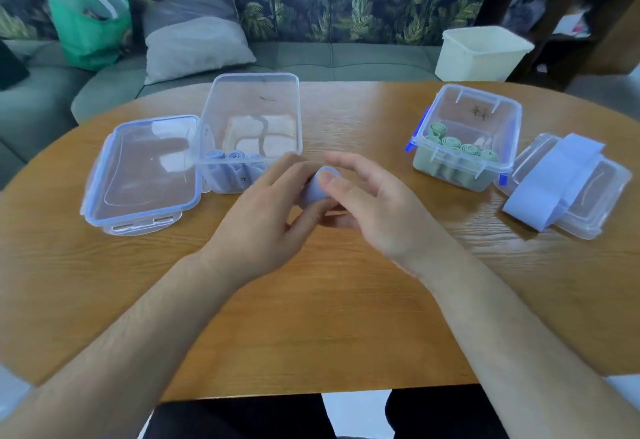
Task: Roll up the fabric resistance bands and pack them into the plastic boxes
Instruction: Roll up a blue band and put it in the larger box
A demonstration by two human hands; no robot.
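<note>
A rolled blue band (318,192) is held just above the worktop (311,300), gripped by the curled fingers (292,170) of the left hand (263,210) and pinched by the right hand (374,206), whose index finger is lifted. Left of the fingers an open box (249,109) with blue rolls is seen. To their right are a second box (464,116) with green rolls and a flat blue band (550,182) laid on a lid (602,196).
</note>
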